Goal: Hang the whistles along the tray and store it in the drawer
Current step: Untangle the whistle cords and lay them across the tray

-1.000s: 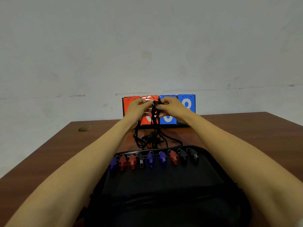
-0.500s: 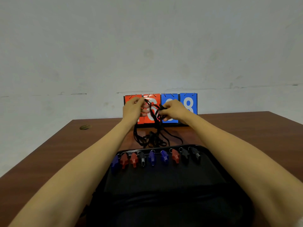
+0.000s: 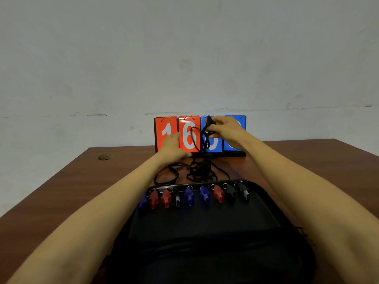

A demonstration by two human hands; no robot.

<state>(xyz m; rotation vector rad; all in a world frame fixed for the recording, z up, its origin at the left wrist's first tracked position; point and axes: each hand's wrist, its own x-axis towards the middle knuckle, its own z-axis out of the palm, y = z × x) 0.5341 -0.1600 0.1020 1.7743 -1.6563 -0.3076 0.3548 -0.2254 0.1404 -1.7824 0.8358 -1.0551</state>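
Nine red, blue and black whistles [image 3: 188, 196] line the far edge of the black tray [image 3: 205, 224] at the wooden tabletop's [image 3: 61, 191] near edge. The right hand [image 3: 225, 129] pinches black cords [image 3: 200, 171] above their tangle. The left hand [image 3: 174, 148] is low beside them, its grip unclear. At the far edge a flip scoreboard [image 3: 167, 130] reads "1", "6" on red cards, against a pale wall [image 3: 184, 58].
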